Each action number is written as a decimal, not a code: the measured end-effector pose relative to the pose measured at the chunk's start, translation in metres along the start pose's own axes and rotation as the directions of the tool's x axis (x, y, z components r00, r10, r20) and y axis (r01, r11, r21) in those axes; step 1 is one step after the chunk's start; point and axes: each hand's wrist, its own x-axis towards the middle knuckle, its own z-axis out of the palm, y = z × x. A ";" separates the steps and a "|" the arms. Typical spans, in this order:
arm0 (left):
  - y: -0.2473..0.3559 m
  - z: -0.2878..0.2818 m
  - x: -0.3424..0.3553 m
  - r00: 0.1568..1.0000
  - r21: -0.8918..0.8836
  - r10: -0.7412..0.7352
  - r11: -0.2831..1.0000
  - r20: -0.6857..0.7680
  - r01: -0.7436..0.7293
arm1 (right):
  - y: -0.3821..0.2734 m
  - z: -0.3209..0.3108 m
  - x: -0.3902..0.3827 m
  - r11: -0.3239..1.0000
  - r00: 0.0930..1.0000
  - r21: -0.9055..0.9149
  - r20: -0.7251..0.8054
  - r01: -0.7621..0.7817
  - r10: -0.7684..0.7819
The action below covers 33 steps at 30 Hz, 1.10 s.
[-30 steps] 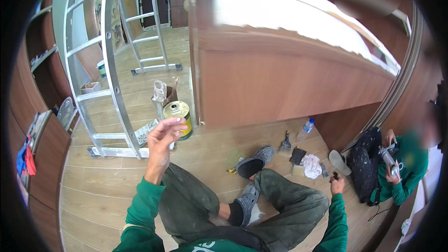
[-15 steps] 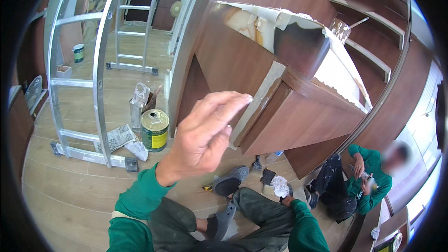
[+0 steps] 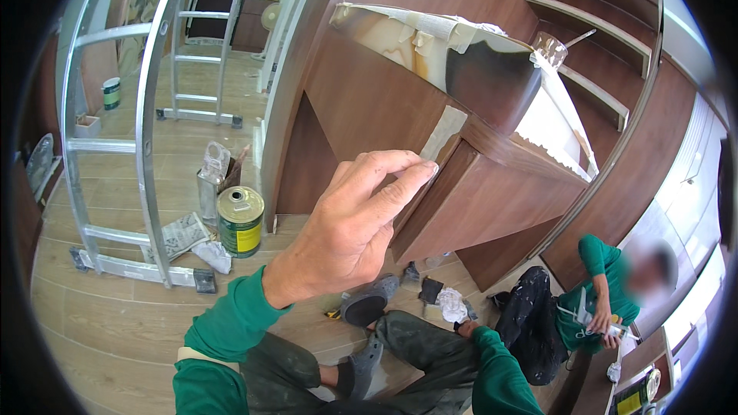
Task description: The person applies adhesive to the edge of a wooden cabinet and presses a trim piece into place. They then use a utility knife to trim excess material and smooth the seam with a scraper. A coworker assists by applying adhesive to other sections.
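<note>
Head view, left hand point(image 3: 354, 227) half-open, contact with cabinet point(image 3: 477, 204) unclear

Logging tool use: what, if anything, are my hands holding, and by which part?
Nothing shows in your left hand. Whether your right hand holds anything cannot be told; it is small and partly hidden.

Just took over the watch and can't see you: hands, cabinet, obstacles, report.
Left hand raised in front of brown cabinet, contact unclear. Right hand low beside crumpled white wad, grip unclear. Ladder off left, seated co-worker off right.
</note>
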 end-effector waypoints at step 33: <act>0.024 0.008 0.002 0.989 0.347 -0.054 0.932 -0.140 0.100 | -0.002 0.001 0.005 0.999 0.999 0.040 -0.010 0.036 -0.036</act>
